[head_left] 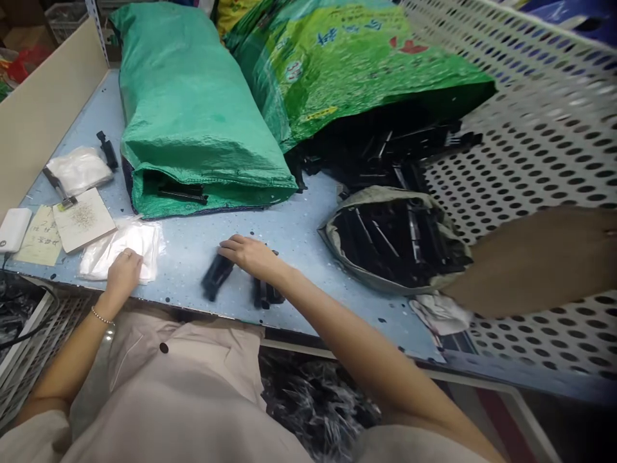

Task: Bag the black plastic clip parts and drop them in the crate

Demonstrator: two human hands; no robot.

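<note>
My left hand [124, 273] rests on a stack of clear plastic bags [96, 260] near the table's front edge, its fingers curled and pressed together at the bags. Farther right, my right hand [250, 257] is closed on a black plastic part [215, 278], blurred by motion. Under my right wrist lie more black plastic parts [264, 292] in a small group, partly covered by the hand. Beyond both hands, a green woven sack [193, 122] lies with its mouth toward me, and a black piece shows inside.
A printed green sack [366, 64] spills black parts [385, 151] at the back right. Before it stands a grey-green bag [332, 235] full of black parts. A white block [83, 220], paper note [41, 238] and white device [15, 229] lie left. A perforated white panel [544, 161] borders the right.
</note>
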